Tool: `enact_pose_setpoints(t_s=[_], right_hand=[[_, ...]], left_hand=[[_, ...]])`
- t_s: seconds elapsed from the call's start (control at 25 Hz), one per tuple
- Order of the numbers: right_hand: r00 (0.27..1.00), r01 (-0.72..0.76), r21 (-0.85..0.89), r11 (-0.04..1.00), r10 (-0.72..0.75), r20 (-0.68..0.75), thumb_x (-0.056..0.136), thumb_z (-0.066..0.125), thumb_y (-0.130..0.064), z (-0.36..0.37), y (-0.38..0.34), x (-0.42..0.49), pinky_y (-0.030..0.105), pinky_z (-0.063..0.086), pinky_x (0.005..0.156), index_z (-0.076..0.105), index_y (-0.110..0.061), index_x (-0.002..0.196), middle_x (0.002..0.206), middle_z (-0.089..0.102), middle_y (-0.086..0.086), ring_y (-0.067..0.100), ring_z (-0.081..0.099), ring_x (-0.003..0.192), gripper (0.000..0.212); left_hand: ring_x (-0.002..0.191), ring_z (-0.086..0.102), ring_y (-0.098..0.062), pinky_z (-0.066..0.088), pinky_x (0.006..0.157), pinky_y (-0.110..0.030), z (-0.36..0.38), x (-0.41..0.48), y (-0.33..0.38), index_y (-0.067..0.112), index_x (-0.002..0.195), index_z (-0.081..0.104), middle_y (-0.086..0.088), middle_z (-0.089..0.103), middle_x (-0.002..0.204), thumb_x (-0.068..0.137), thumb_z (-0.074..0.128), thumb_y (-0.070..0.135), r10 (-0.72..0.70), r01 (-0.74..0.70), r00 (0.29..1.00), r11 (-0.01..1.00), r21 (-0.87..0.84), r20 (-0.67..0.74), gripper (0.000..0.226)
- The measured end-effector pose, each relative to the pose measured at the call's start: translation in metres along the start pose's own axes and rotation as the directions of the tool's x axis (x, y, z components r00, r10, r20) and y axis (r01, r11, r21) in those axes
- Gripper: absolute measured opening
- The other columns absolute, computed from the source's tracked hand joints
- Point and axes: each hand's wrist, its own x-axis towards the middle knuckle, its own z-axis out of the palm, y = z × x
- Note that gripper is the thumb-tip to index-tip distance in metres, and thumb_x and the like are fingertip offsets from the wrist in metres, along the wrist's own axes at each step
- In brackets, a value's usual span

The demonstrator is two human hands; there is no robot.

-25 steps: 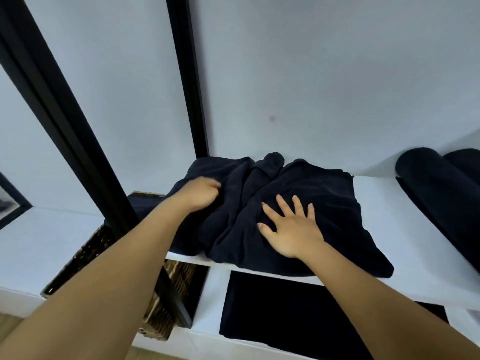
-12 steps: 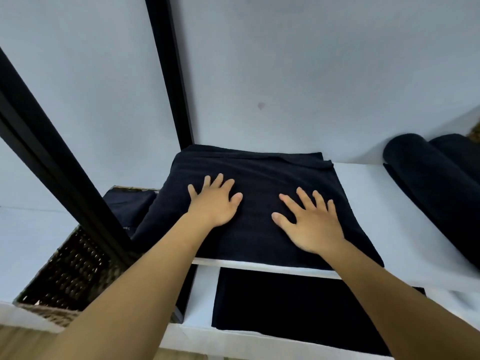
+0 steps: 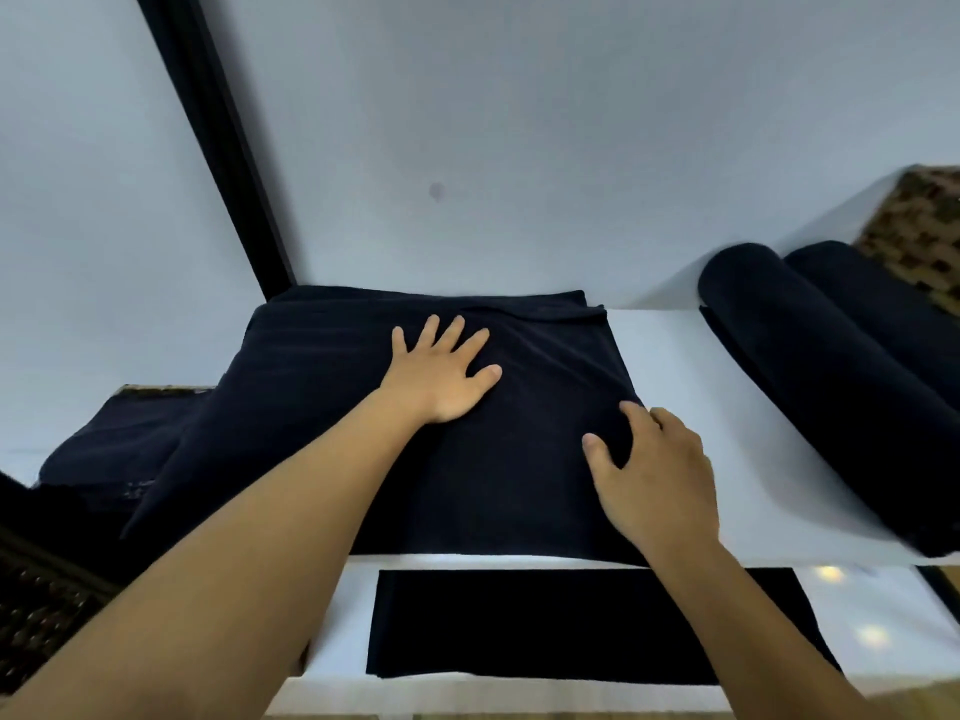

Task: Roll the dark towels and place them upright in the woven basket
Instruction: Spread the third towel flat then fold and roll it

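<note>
The right hand [image 3: 657,475] curled round the right edge of the flat dark navy towel [image 3: 363,407], thumb on top and fingers folded over the cloth. The left hand [image 3: 441,379] lay flat on the towel's middle, fingers straight and spread, holding nothing. The towel was spread on the white upper shelf [image 3: 675,366], its left side draping toward the dark woven basket [image 3: 36,610] below. Two rolled dark towels [image 3: 810,366] lay side by side farther right on that shelf. A flat dark cloth [image 3: 545,621] lay on the lower shelf.
</note>
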Motion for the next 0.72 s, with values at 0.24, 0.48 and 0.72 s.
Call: enact_pose_setpoints(t_s=[0.24, 0.48, 0.72], right_hand=[[0.957, -0.066, 0.071, 0.995, 0.043, 0.286, 0.085, 0.057, -0.061, -0.041, 0.036, -0.010, 0.028, 0.044, 0.072, 0.038, -0.024, 0.128, 0.105, 0.052, -0.007, 0.016, 0.054, 0.091, 0.060], [0.898, -0.029, 0.255, 0.967, -0.087, 0.432, 0.084, 0.053, -0.063, -0.044, 0.048, 0.002, 0.033, 0.054, 0.078, 0.055, -0.028, 0.095, 0.089, 0.058, -0.010, 0.012, 0.059, 0.082, 0.037], [0.949, -0.083, 0.290, 0.953, -0.014, 0.316, 0.090, 0.048, -0.060, -0.057, 0.077, -0.005, 0.026, 0.044, 0.064, 0.034, -0.029, 0.069, 0.069, 0.046, -0.007, 0.010, 0.048, 0.068, 0.040]], left_hand=[[0.151, -0.005, -0.029, -0.004, 0.122, -0.049, -0.003, 0.044, 0.052, 0.039, 0.155, 0.005, 0.006, 0.000, 0.165, 0.099, 0.015, 0.059, 0.097, -0.095, 0.995, 0.994, 0.049, -0.031, 0.061], [0.152, -0.003, -0.023, -0.001, 0.123, -0.043, -0.003, 0.081, 0.096, 0.032, 0.156, 0.008, 0.004, 0.001, 0.165, 0.102, 0.018, 0.052, 0.119, -0.118, 0.992, 0.993, 0.030, -0.030, 0.059], [0.152, -0.002, -0.017, -0.001, 0.123, -0.041, -0.003, 0.103, 0.109, 0.023, 0.157, 0.008, -0.001, 0.004, 0.165, 0.101, 0.019, 0.051, 0.168, -0.168, 0.986, 0.986, 0.020, -0.015, 0.063]])
